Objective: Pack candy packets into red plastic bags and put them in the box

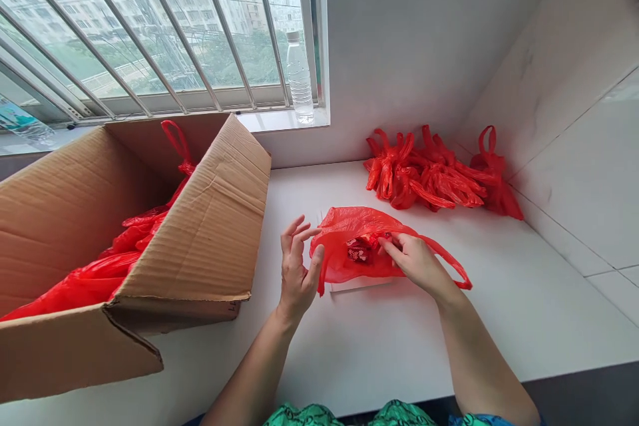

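Observation:
A red plastic bag (344,219) lies on its side on the white surface, its mouth facing me and one handle loop stretching right. Inside it show small red wrapped packets (357,251) with pale print. My right hand (417,263) reaches into the bag's mouth from the right, thumb and fingers drawn together beside the packets; what they pinch is too small to make out. Just left of the bag, my left hand (298,276) is raised with its fingers apart and nothing in it. Something flat and white (362,285) sticks out beneath the bag.
An open cardboard box (200,233) on the left holds several red bags (120,259). More knotted red bags (429,173) sit against the back wall. A clear bottle (300,80) stands on the sill by the barred window, and another bottle (24,121) lies tilted at far left.

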Available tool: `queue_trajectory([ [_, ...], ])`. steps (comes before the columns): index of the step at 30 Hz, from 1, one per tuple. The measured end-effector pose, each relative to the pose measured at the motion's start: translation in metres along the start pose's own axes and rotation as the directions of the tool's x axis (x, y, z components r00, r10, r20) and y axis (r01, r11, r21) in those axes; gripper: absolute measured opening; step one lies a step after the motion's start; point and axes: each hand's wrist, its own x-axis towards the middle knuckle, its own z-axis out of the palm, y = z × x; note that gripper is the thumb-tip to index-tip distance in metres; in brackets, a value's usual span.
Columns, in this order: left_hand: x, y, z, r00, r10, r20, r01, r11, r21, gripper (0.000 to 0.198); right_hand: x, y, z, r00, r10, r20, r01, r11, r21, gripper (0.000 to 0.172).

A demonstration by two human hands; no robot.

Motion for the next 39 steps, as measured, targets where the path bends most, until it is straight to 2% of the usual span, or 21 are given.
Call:
queue_trajectory([
  [2,-0.001,0.005,-0.01,0.998,0.021,0.062,-0.025,0.998,0.054,0.032,-0.012,-0.007,-0.014,1.0,-0.02,-0.021,0.019,0.999,-0.046,0.041],
  [4,-0.005,0.012,-0.025,0.989,0.041,0.144,-0.063,0.987,0.15,0.043,-0.03,-0.009,-0.035,0.998,-0.045,-0.051,0.045,0.999,-0.001,0.039],
  [5,-0.009,0.015,-0.034,0.981,0.053,0.186,-0.092,0.975,0.205,0.048,-0.04,-0.007,-0.047,0.995,-0.032,-0.095,0.034,0.999,0.02,0.041],
  [6,-0.014,0.016,-0.043,0.972,0.072,0.222,-0.129,0.958,0.256,0.052,-0.05,-0.004,-0.058,0.982,-0.006,-0.189,0.007,1.0,0.004,0.042],
  [8,-0.026,0.014,-0.058,0.951,0.127,0.281,-0.222,0.914,0.339,0.055,-0.066,0.007,-0.073,0.943,0.035,-0.331,-0.076,0.991,-0.113,0.045],
  [9,-0.032,0.011,-0.064,0.937,0.165,0.307,-0.278,0.884,0.375,0.055,-0.071,0.014,-0.076,0.933,0.049,-0.356,-0.122,0.975,-0.186,0.045],
  [11,-0.042,0.003,-0.068,0.901,0.229,0.369,-0.385,0.814,0.435,0.053,-0.077,0.028,-0.077,0.948,0.084,-0.306,-0.183,0.932,-0.313,0.047],
  [14,-0.045,-0.007,-0.06,0.832,0.268,0.486,-0.51,0.713,0.48,0.049,-0.075,0.036,-0.074,0.975,0.104,-0.197,-0.179,0.89,-0.418,0.045],
  [16,-0.039,-0.009,-0.05,0.793,0.298,0.531,-0.569,0.672,0.474,0.045,-0.07,0.029,-0.077,0.983,0.063,-0.17,-0.133,0.887,-0.442,0.046],
  [18,-0.027,-0.008,-0.042,0.781,0.338,0.525,-0.592,0.667,0.452,0.035,-0.062,0.014,-0.086,0.988,-0.007,-0.155,-0.058,0.91,-0.411,0.044],
  [19,-0.02,-0.006,-0.041,0.793,0.35,0.498,-0.581,0.681,0.446,0.028,-0.057,0.006,-0.092,0.987,-0.046,-0.152,-0.014,0.927,-0.374,0.042],
  [21,-0.008,0.001,-0.041,0.846,0.346,0.406,-0.515,0.728,0.452,0.015,-0.049,-0.011,-0.103,0.981,-0.106,-0.16,0.056,0.955,-0.29,0.038],
  [24,0.002,0.015,-0.048,0.901,0.321,0.291,-0.426,0.78,0.459,0.012,-0.039,-0.027,-0.113,0.98,-0.127,-0.153,0.099,0.979,-0.177,0.037],
  [27,-0.001,0.025,-0.054,0.894,0.315,0.319,-0.436,0.78,0.449,0.019,-0.034,-0.031,-0.114,0.98,-0.142,-0.136,0.129,0.987,-0.099,0.038],
  [30,-0.015,0.024,-0.051,0.879,0.292,0.376,-0.456,0.743,0.489,0.042,-0.028,-0.03,-0.113,0.967,-0.208,-0.148,0.201,0.978,-0.057,0.038],
  [33,-0.028,0.011,-0.043,0.907,0.15,0.393,-0.371,0.726,0.579,0.059,-0.019,-0.032,-0.112,0.948,-0.277,-0.157,0.28,0.96,-0.005,0.033],
  [36,-0.031,-0.003,-0.039,0.904,-0.065,0.422,-0.225,0.768,0.6,0.042,-0.006,-0.038,-0.108,0.937,-0.303,-0.174,0.32,0.944,0.08,0.029],
  [39,-0.023,-0.007,-0.039,0.891,-0.112,0.44,-0.167,0.82,0.547,0.029,0.011,-0.045,-0.1,0.93,-0.304,-0.205,0.351,0.899,0.262,0.033],
])
